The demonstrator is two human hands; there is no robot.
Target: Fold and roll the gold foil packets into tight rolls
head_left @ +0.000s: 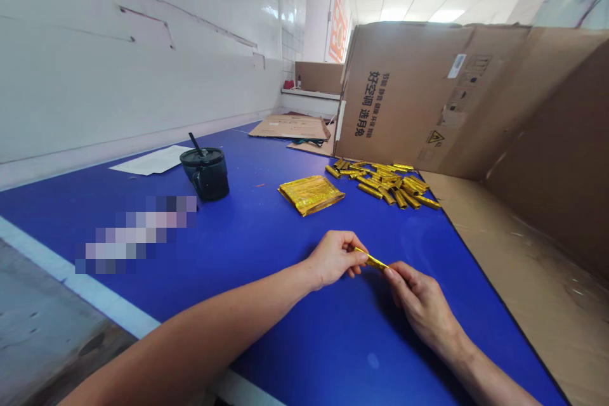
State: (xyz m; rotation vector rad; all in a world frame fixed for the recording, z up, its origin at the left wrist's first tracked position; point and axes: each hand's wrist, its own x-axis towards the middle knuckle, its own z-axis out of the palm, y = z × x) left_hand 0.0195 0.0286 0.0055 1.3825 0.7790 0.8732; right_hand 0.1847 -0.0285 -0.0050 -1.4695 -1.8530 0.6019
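Between my two hands is a narrow folded strip of gold foil (pixel 377 261), held just above the blue tabletop. My left hand (pixel 335 258) pinches its left end with thumb and fingers. At the other end, my right hand (pixel 416 295) grips it between thumb and index finger. Beyond my hands lies a flat stack of gold foil sheets (pixel 311 195). To the right of that stack, several small folded gold foil tubes (pixel 392 185) are heaped loosely near the cardboard.
A dark lidded mug (pixel 212 174) with a straw stands at the left, beside white paper (pixel 150 160). Large cardboard (pixel 409 95) walls off the far right side. Flat cardboard pieces (pixel 290 127) lie at the table's far end. A blurred patch covers something at the left.
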